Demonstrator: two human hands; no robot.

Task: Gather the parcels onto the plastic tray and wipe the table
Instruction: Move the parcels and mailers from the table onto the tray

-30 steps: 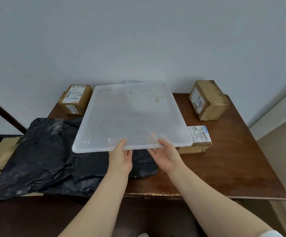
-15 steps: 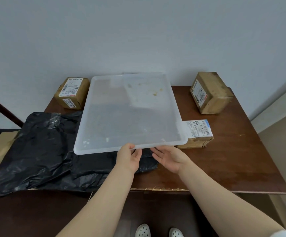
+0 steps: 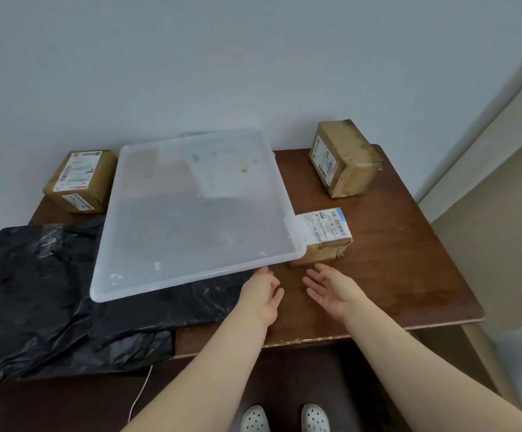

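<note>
your left hand (image 3: 262, 294) and right hand (image 3: 331, 291) have fingers open and empty, so take the near parcel (image 3: 325, 235) first and lay it flat on the tray (image 3: 191, 232).

The table (image 3: 393, 275) bore a left box (image 3: 78, 182) and a right box (image 3: 345, 157) at its back corners, a flat box (image 3: 325, 235) near the middle, and black bags (image 3: 35, 291) across its left side, overhanging the front edge.
</note>
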